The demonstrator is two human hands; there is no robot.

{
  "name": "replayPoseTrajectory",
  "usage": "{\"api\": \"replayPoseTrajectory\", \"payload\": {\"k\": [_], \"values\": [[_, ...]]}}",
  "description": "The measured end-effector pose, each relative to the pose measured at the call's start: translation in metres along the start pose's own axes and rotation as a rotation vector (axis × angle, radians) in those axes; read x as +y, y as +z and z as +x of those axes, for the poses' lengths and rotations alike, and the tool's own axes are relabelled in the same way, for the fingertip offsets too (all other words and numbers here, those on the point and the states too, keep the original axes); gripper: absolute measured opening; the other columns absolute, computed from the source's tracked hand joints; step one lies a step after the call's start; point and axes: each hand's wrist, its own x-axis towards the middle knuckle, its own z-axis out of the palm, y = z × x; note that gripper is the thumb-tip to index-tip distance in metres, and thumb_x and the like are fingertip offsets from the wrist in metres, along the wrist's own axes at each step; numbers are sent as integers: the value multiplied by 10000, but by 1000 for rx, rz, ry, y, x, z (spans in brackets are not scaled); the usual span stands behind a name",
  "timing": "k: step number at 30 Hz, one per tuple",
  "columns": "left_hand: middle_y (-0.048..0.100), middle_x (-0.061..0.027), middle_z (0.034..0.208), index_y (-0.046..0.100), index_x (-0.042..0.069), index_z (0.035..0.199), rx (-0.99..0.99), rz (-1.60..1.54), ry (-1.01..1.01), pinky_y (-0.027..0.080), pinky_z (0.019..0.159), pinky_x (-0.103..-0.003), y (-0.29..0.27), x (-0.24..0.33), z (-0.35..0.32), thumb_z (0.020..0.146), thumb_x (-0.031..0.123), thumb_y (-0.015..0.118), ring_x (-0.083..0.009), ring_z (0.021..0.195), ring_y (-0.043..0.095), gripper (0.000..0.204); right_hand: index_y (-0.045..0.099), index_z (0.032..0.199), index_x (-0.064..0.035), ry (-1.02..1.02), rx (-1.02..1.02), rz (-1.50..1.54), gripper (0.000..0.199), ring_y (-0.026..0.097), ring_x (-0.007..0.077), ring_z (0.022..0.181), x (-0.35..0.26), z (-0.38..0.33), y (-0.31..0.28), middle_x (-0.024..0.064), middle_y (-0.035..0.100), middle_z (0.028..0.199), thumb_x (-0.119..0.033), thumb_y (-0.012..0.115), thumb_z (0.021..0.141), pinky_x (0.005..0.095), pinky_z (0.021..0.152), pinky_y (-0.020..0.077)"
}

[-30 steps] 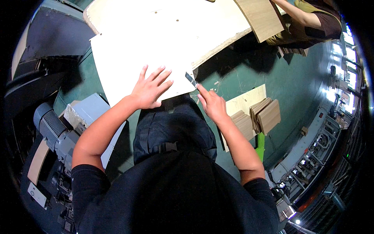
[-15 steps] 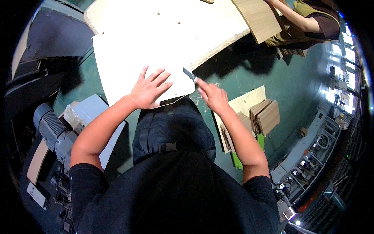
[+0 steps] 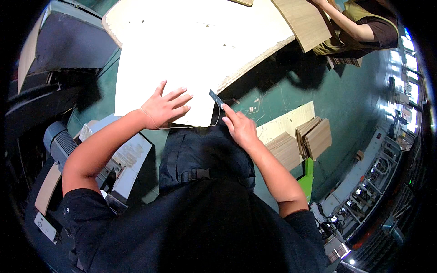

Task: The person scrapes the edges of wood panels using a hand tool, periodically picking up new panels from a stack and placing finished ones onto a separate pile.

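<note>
My left hand (image 3: 165, 107) lies with fingers spread on a pale board (image 3: 136, 86), near the corner closest to me. In my right hand (image 3: 240, 128) is a flat dark metal blade (image 3: 215, 97), pinched with the index finger stretched along it. The blade slants across the board's right edge; whether it touches the edge is hard to tell. A thin pale strip (image 3: 193, 128) curls from beside the right hand, below the board's near edge, over to my left wrist. The board's bright surface is washed out.
At the far right a person's arm (image 3: 348, 29) is by a wooden panel (image 3: 305, 27). Small wood boards (image 3: 316, 136) stand stacked right of my arm, over a green support (image 3: 307, 179). Left are a motor (image 3: 60, 139) and a grey cabinet (image 3: 68, 41). Scraps litter the floor.
The blade has moved left and slightly toward me along the right edge. My left hand has shifted left and nearer me, still flat. The thin strip now reaches my left wrist.
</note>
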Motion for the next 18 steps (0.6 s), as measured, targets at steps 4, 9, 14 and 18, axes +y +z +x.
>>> {"api": "replayPoseTrajectory", "payload": {"k": [4,9,14,18], "values": [[333,-233,1694,557,137,1393,-241,-270,-260,152,1200,-821,-35,41,43,778,567,828,-434,1601,257,798,527,1535,-379,102,7,19,490,723,437,787,-11,-7,5,170,680,921,-436,622,1058,559,686,594],[356,-220,1676,616,126,1360,55,-347,-538,140,1196,-819,-7,93,65,793,534,839,-421,1605,245,733,533,1529,-372,92,51,27,477,725,432,792,-12,2,0,169,687,927,-435,616,1063,556,694,592],[373,-192,1672,643,164,1319,155,-347,-659,140,1189,-824,6,106,77,769,507,855,-401,1601,255,682,552,1512,-367,77,38,17,469,726,432,792,-11,10,-9,168,688,924,-411,640,1053,548,689,591],[413,-167,1659,664,178,1281,165,-318,-645,137,1199,-812,11,109,75,752,486,851,-379,1598,278,640,554,1511,-366,48,50,21,469,726,432,780,-9,7,-7,168,685,916,-414,640,1052,557,677,589]]}}
